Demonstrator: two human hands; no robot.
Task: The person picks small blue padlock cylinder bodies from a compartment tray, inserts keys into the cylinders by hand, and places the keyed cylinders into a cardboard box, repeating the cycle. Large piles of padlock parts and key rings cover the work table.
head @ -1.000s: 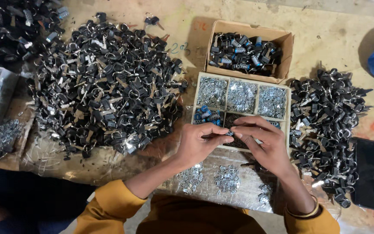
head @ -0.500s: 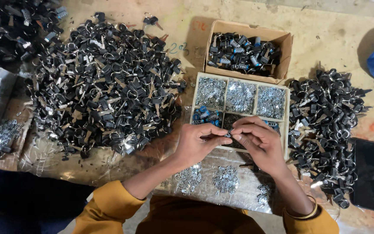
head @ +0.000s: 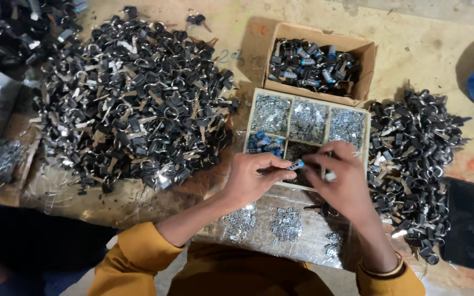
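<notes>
Both hands are meeting over the near edge of the compartment tray (head: pixel 309 97). Left hand (head: pixel 253 178) and right hand (head: pixel 342 178) are pinching a small blue-tipped cylinder (head: pixel 297 164) between their fingertips. Large key pile (head: pixel 133 104) is lying to the far left.

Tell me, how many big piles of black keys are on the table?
3: the largest pile left of the divided tray, a smaller pile right of it, and one cut off at the top-left corner. More may lie out of view.

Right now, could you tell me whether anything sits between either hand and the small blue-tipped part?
Nothing visible does. The left hand and right hand both pinch the small blue-tipped part directly, just above the compartment tray.
</notes>
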